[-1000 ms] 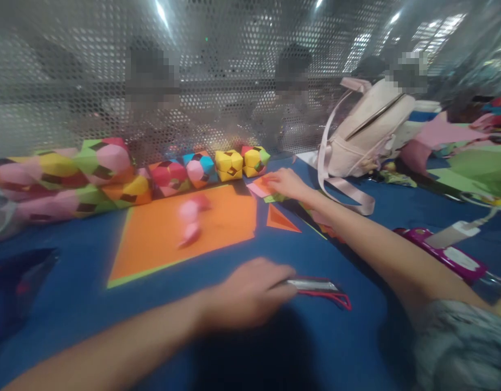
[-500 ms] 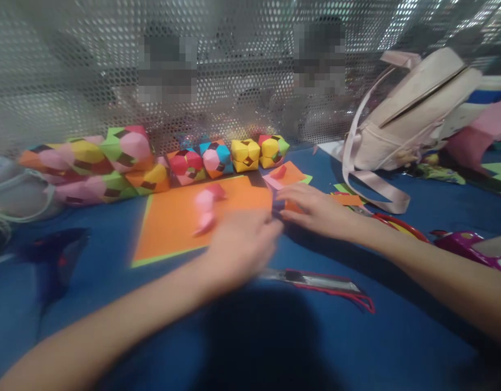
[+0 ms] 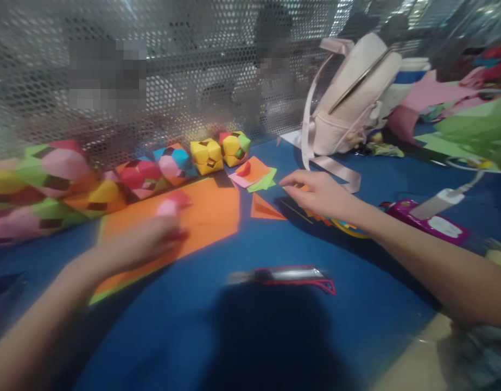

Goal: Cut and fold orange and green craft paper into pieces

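Observation:
My left hand (image 3: 142,243) lies on a large orange paper sheet (image 3: 209,209) on the blue table, smeared by motion. It touches a pink folded paper piece (image 3: 169,206); its grip is unclear. My right hand (image 3: 317,193) reaches out to the right of the sheet, thumb and forefinger pinched on a small orange paper scrap (image 3: 302,188). An orange paper triangle (image 3: 264,209) lies just left of that hand. A utility knife (image 3: 283,274) with a red cord rests on the table nearer to me, between my arms.
Colourful folded paper cubes (image 3: 207,155) line the back along a perforated metal screen (image 3: 193,65), with people behind it. Small pink, orange and green squares (image 3: 254,175) lie near the cubes. A beige backpack (image 3: 350,106) stands back right. A magenta object (image 3: 427,224) lies right.
My left hand has moved left from the knife onto the orange sheet by the pink piece. My right hand has shifted right, off the sheet's edge, to the small orange scrap.

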Demonstrator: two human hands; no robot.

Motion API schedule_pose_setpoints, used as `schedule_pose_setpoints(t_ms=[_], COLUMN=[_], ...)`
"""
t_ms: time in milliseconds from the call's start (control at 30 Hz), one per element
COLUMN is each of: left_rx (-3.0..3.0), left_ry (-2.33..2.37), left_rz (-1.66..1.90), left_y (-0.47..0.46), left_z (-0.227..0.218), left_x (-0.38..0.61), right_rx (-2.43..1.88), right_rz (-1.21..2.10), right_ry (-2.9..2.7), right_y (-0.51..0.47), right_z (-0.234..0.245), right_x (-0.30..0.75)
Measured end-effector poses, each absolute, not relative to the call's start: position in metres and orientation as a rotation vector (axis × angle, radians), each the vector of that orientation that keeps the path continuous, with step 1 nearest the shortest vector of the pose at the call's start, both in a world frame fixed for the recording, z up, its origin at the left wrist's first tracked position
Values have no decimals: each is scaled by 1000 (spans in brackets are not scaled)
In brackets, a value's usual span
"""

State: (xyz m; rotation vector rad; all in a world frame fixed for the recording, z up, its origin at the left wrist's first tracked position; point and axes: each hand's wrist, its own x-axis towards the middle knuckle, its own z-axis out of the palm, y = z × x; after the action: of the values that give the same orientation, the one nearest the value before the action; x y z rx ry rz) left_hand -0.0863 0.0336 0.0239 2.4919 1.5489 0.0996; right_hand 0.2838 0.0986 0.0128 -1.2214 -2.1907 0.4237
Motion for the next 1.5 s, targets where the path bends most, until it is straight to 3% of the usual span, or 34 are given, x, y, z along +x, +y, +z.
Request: schedule_pose_setpoints(t_ms=[333, 600, 900, 1100, 1233, 1500], left_rx=[2831, 3208, 3310, 3100, 2623, 1741], left_ry=[1395, 1374, 1444, 1417, 1482, 1385], left_rz=[353, 478, 317, 875, 1171, 802], left_y=[29, 29, 32, 15, -3, -21], left_z=[29, 13, -5, 3, 2, 9], left_x=[-42, -33, -27, -9, 7, 28], right_rx=[-1274, -1310, -1280, -1261, -1058, -883], right_rz=[223, 1008, 936, 863, 962, 1368], right_ry=[-2390, -1857, -1832, -1906, -2010, -2012], right_y=[100, 98, 104, 88, 59, 35], right_z=[-19, -2, -11, -3, 5, 18], right_x=[267, 264, 263, 257, 248, 244])
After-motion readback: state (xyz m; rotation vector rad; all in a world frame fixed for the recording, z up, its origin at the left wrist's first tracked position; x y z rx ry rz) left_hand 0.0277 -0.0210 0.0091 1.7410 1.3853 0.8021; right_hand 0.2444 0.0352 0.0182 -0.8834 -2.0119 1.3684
